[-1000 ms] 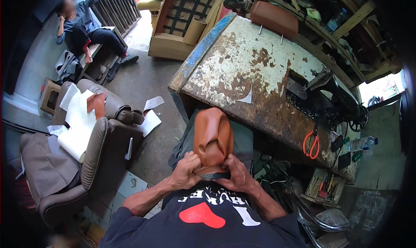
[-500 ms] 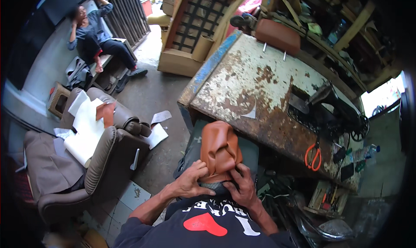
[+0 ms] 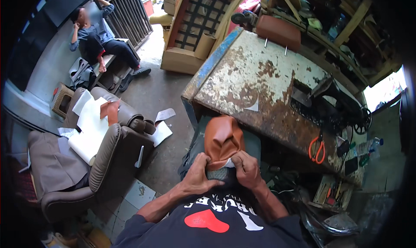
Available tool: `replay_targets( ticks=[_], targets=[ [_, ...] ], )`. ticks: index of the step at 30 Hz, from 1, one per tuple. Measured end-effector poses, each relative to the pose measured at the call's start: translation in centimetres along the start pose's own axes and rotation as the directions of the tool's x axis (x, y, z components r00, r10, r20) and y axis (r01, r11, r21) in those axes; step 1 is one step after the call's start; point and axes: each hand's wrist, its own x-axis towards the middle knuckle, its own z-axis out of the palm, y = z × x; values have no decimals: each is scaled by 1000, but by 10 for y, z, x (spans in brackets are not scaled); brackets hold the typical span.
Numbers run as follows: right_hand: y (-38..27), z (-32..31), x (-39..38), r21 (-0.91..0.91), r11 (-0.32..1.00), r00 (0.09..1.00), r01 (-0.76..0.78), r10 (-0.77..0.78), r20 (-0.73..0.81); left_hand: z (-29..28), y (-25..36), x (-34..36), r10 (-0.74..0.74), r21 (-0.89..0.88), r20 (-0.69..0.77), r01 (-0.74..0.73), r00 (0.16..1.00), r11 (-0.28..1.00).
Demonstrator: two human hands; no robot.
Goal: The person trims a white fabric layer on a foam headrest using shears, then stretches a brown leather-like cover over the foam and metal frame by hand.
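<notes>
Left hand (image 3: 197, 175), thumb spread apart, curls fingers against the brown cover (image 3: 223, 135); right hand (image 3: 247, 170) clamps its edge.

Between the left hand (image 3: 200, 174) and right hand (image 3: 247, 170), the tan cover (image 3: 222, 135) looked like smooth, creased leather with a soft gloss. Ahead of both, the tabletop (image 3: 234, 76) was rough, its white paint flaking to dull brown. Right of the right hand, the scissors (image 3: 310, 149) had smooth orange plastic handles. Well left of the left hand, the brown armchair (image 3: 125, 155) had a leathery sheen.
</notes>
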Motion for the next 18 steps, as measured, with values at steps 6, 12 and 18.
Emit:
replay_targets(
  ticks=[6,12,18],
  targets=[
    [-22,-16,-11,-94,994,962,48,-21,272,10,-27,1,104,63,30,-106,994,992],
    [-1,5,-34,-250,958,980,142,-101,171,26,-34,2,224,68,-110,-217,968,974],
    [17,25,-59,-387,887,967,252,-249,60,46,-47,-29,282,241,-271,-219,920,945]
  ],
)
